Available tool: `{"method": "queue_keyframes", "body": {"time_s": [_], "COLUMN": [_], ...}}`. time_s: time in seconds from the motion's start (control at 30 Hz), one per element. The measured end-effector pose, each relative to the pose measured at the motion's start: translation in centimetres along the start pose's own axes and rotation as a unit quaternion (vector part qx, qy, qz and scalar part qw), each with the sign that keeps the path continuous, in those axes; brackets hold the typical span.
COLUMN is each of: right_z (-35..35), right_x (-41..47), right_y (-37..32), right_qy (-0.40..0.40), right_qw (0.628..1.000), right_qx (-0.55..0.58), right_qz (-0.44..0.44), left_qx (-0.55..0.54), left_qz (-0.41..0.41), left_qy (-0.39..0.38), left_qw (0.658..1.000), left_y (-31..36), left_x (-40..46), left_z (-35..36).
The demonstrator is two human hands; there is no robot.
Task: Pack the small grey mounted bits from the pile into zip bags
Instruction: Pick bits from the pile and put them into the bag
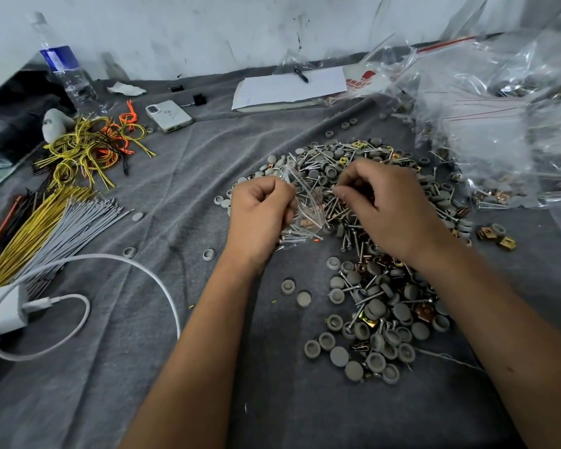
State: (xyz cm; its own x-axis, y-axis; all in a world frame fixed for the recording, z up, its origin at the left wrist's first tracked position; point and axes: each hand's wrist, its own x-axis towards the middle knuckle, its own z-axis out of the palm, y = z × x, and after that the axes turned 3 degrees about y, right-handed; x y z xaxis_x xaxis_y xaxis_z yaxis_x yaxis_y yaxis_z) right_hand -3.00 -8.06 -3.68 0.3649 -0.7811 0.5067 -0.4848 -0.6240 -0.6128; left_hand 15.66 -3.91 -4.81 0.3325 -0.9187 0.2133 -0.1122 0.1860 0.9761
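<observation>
Head view: a small clear zip bag [305, 202] hangs above the far end of the pile [363, 254] of grey caps, screws and clips on the cloth-covered table [208, 367]. The left hand [259, 212] pinches its edge with curled fingers; the right hand [386, 209] pinches what looks like a screw at the mouth. Best to hold the mouth wide and feed the screw in point first. Red print on a bag [366, 80] behind is unreadable.

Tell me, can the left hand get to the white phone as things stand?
Probably not right away: the left hand is pinching the small zip bag. The path to the white phone over the grey cloth looks open.
</observation>
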Motion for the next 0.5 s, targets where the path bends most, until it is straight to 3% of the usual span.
{"method": "queue_keyframes", "body": {"time_s": [0.13, 0.33, 0.5], "right_z": [-0.09, 0.17, 0.2], "right_x": [-0.13, -0.31, -0.46], "right_y": [-0.59, -0.4, -0.72], "right_qy": [0.022, -0.026, 0.014], "right_qw": [0.997, 0.996, 0.993], "right_qx": [0.06, 0.065, 0.074], "right_qz": [-0.046, -0.055, -0.087], "left_qx": [0.004, -0.006, -0.013], "left_qz": [0.004, 0.0, -0.005], "left_qy": [-0.052, -0.088, -0.107], "left_qw": [0.999, 0.996, 0.994], "left_y": [0.08, 0.38, 0.49], "left_x": [-0.09, -0.19, -0.23], "left_z": [-0.2, -0.08, -0.11]}}
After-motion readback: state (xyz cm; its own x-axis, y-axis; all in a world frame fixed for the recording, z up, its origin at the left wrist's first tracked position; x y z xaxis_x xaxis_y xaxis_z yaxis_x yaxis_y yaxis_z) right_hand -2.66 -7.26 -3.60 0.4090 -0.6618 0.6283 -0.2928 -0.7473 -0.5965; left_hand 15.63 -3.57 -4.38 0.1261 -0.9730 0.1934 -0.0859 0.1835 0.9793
